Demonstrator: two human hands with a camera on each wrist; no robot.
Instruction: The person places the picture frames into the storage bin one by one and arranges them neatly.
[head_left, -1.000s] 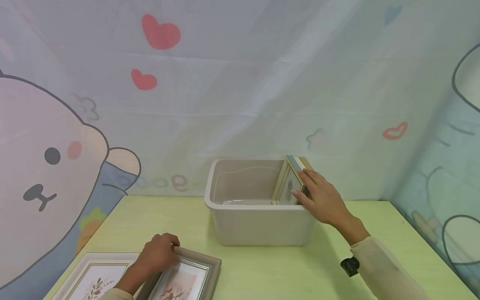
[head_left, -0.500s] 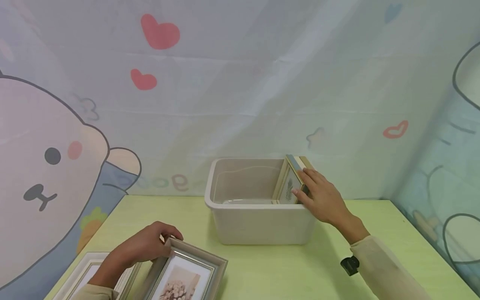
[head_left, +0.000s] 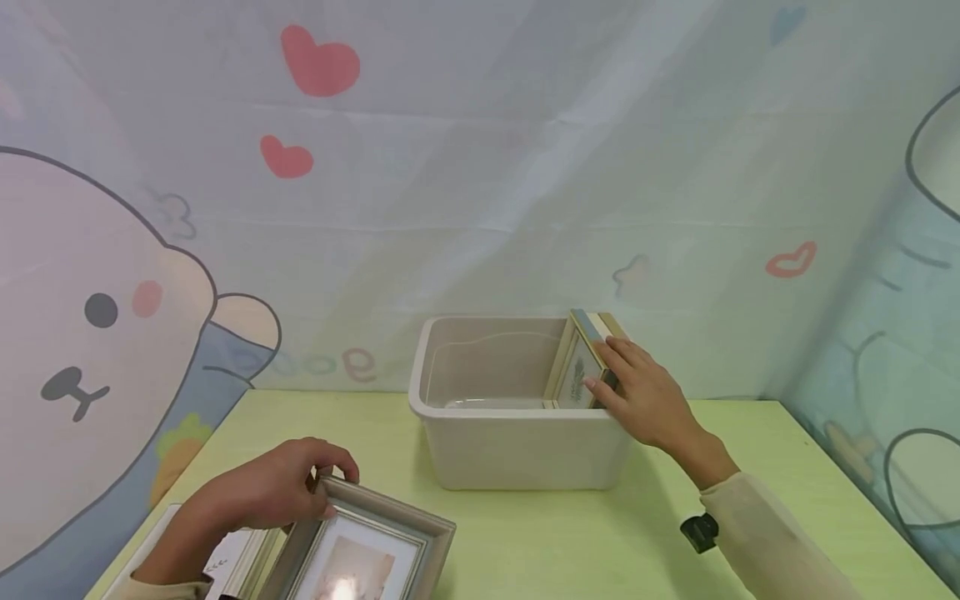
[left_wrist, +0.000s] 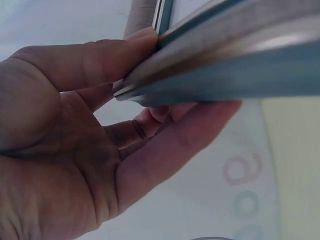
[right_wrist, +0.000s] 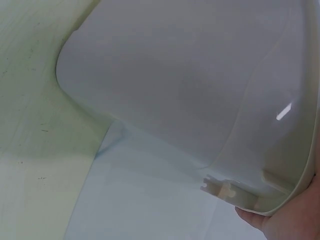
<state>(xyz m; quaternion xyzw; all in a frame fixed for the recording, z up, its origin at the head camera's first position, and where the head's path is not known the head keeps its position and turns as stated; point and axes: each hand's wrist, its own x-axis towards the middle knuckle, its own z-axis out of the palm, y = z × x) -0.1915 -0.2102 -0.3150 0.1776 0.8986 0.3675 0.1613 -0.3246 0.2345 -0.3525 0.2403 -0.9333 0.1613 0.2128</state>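
My left hand (head_left: 281,487) pinches the upper left corner of a grey-brown picture frame (head_left: 367,554) that holds a pinkish print. In the left wrist view, the thumb lies on the front of the picture frame (left_wrist: 225,60) and the fingers lie beneath its bluish back. Inside the white plastic bin (head_left: 525,450), picture frames (head_left: 576,371) stand on edge, leaning at the right end. My right hand (head_left: 648,400) reaches over the bin's right end, its extended fingers touching these frames' edges, its thumb by the front one. The right wrist view mostly shows the bin (right_wrist: 165,65) from outside.
A pale picture frame (head_left: 153,537) lies on the green table (head_left: 337,425) at lower left, partly covered by my left arm and the lifted frame. Behind the table hangs a printed cloth (head_left: 450,208) with hearts and a bear.
My left hand has raised the grey-brown frame off the table and tilted it, shifting slightly left. The right hand and the frames in the bin look unchanged.
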